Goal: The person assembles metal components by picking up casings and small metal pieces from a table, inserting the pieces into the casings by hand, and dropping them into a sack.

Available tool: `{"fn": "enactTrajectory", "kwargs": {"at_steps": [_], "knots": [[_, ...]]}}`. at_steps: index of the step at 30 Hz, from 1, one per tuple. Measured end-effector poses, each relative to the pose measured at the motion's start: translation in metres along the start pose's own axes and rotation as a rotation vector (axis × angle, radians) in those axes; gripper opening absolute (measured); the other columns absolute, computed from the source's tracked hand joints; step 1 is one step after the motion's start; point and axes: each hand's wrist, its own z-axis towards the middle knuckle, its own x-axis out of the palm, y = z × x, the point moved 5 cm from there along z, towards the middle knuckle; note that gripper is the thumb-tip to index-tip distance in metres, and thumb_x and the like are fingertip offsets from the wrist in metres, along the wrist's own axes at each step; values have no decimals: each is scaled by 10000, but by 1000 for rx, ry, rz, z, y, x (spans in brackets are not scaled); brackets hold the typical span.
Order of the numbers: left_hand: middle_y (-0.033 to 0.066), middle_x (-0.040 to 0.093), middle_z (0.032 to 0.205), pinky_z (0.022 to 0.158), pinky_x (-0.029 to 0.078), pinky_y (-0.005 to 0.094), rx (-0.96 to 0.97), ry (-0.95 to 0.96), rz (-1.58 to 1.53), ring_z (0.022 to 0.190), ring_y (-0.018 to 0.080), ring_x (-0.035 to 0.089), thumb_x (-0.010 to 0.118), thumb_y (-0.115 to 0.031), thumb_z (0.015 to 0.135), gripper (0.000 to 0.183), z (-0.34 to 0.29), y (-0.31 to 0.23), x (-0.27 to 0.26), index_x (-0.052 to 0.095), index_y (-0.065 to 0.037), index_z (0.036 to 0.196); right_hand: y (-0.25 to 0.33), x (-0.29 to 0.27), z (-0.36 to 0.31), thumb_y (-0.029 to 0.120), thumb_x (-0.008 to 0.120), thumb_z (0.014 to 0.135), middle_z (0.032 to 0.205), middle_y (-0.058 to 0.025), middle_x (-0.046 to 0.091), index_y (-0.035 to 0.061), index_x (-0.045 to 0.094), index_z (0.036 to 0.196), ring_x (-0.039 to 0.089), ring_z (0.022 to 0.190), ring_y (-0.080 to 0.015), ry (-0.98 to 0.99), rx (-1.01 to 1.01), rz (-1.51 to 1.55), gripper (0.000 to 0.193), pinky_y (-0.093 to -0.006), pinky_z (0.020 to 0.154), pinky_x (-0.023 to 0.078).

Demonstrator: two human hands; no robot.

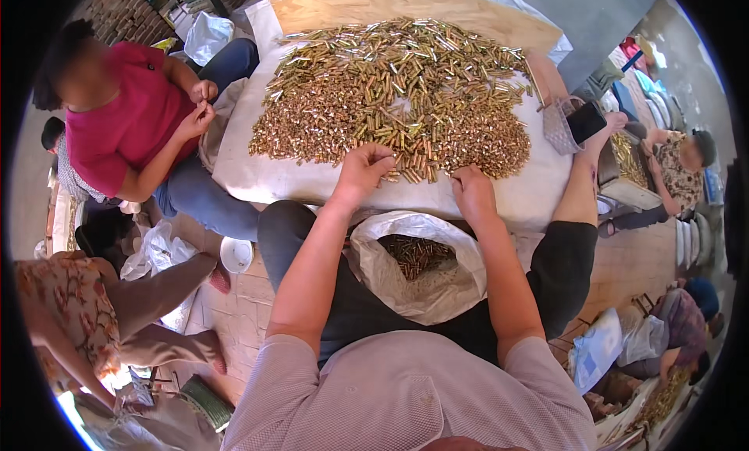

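A broad heap of small brass-coloured metal cylinders (pixel 398 69) covers the cloth-topped table before me. Shorter, copper-toned pieces (pixel 304 119) lie at the heap's left, and more short pieces (pixel 491 143) at its right. My left hand (pixel 363 172) is at the near edge of the heap, thumb and fingers pinched; what they hold is too small to make out. Beside the short pieces on the right, my right hand (pixel 473 192) is closed, its grip hidden. Below both hands a white woven sack (pixel 456 287) gapes between my legs, with metal pieces (pixel 417 256) inside.
A wooden board (pixel 406 2) borders the table's far side. At the right edge are a pale perforated basket (pixel 559 123), a black phone (pixel 585 122) and a bare limb. A person in a red shirt (pixel 129 115) sits close left. A white bowl (pixel 236 254) stands on the floor.
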Motion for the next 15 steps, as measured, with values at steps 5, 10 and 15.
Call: {"fn": "enactTrajectory", "kwargs": {"at_steps": [5, 10, 15], "knots": [[-9, 639, 779, 489, 447, 219, -21, 77, -80, 599, 53, 541, 680, -72, 895, 123, -6, -4, 8, 662, -27, 1008, 12, -11, -1, 84, 590, 773, 892, -235, 611, 7, 627, 850, 615, 805, -423, 67, -60, -17, 115, -495, 732, 512], [-20, 651, 813, 535, 451, 216, -52, 118, -136, 648, 51, 555, 694, -102, 896, 157, -8, -7, 13, 678, -37, 1038, 11, -7, -5, 74, 588, 741, 891, -241, 607, 5, 626, 804, 613, 817, -425, 292, -69, -107, 101, -494, 738, 509], [-27, 667, 849, 573, 455, 218, -61, 166, -172, 697, 53, 573, 708, -130, 893, 164, -11, -7, 16, 695, -54, 1038, 17, -10, -9, 113, 574, 775, 867, -239, 599, 22, 621, 763, 611, 818, -417, 150, -71, -9, 103, -485, 744, 497]]}}
